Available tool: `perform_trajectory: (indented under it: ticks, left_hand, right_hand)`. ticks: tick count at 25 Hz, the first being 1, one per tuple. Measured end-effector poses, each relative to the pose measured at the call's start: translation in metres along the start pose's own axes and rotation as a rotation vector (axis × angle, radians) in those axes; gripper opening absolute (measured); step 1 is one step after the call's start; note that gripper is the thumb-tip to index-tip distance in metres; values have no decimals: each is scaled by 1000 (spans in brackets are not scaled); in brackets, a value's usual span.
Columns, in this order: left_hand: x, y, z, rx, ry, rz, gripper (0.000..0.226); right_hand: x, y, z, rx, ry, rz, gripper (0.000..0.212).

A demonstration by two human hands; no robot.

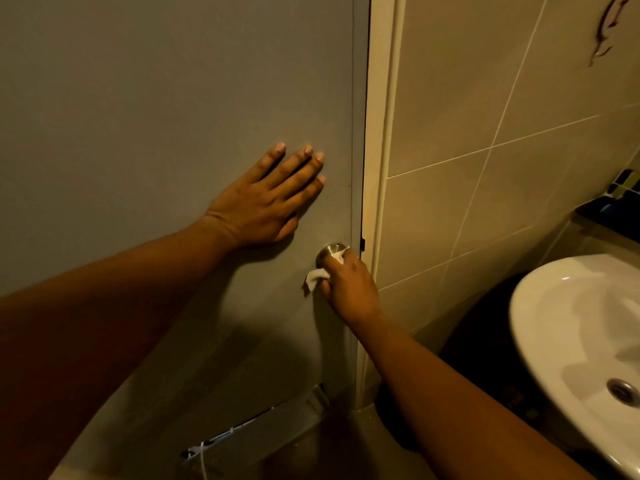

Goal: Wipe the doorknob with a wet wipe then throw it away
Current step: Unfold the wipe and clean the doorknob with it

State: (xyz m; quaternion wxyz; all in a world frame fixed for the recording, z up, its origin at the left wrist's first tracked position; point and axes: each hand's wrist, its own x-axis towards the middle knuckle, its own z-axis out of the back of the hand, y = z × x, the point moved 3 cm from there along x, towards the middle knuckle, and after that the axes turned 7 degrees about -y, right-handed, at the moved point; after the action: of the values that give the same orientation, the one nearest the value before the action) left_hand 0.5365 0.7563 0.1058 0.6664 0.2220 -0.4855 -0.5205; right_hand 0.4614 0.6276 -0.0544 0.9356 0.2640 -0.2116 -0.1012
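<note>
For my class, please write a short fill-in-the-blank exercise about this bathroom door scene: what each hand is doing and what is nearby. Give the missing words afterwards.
1. The left hand rests flat against the grey ____.
2. The right hand presses a white wet wipe against the metal ____.
3. At the lower right of the picture stands a white ____, with a metal drain in it.

Missing words: door; doorknob; sink

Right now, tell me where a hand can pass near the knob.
Free: bare grey door above the flat left hand and below it. Crowded: round metal doorknob, covered by the right hand holding the white wet wipe.
</note>
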Motion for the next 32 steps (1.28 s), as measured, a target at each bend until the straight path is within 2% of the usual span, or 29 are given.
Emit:
perform_trajectory:
  ticks: [2, 3, 6, 8, 9, 10, 11, 13, 15, 17, 19, 21, 24, 28, 30, 32]
  left_hand:
    - [0, 0, 0, -11, 13, 1, 66]
    - [0, 0, 0, -13, 19, 3, 66]
    - [-1, 1, 0, -24, 31, 10, 67]
    - [-1, 0, -1, -40, 39, 13, 67]
    - [-1, -1, -1, -47, 44, 15, 67]
    - [0, -1, -1, -51, 47, 15, 67]
    - [0, -1, 0, -52, 48, 18, 66]
    - [0, -1, 2, -62, 48, 20, 66]
    - [-1, 1, 5, -93, 71, 23, 66]
    - [-2, 2, 8, -142, 91, 44, 65]
    - [-7, -6, 11, -239, 102, 72, 62]
    - [-17, -26, 10, -383, 129, 130, 58]
    - [-31, -65, 4, -597, 214, 311, 50]
    - [-20, -113, 1, -819, 380, 534, 43]
    - [-6, -129, 0, -897, 429, 673, 44]
    - [6, -143, -1, -954, 445, 864, 47]
  right_hand:
    - [-3, 1, 3, 149, -60, -93, 34]
    - [-4, 0, 4, 320, -102, -223, 36]
    - [-12, 5, -4, 1120, -147, -815, 50]
    - [-14, 13, -11, 1586, -187, -1017, 53]
    - [-16, 14, -12, 1672, -204, -1052, 52]
    - [-17, 16, -11, 1620, -207, -1032, 51]
    - [-18, 13, -10, 1438, -197, -962, 51]
    - [-16, 6, -2, 805, -152, -603, 50]
    - [-15, -4, 1, 472, -16, -305, 46]
    - [-17, -3, 13, 432, 84, -278, 35]
    - [-16, -3, 20, 424, 100, -236, 34]
    - [-20, -3, 20, 372, 80, -167, 58]
    - [-26, -13, 23, 477, 79, -210, 91]
    - [-32, -30, 34, 607, 140, -208, 95]
    - [-33, -41, 44, 561, 89, -269, 95]
    - [-25, -54, 60, 326, -52, -256, 91]
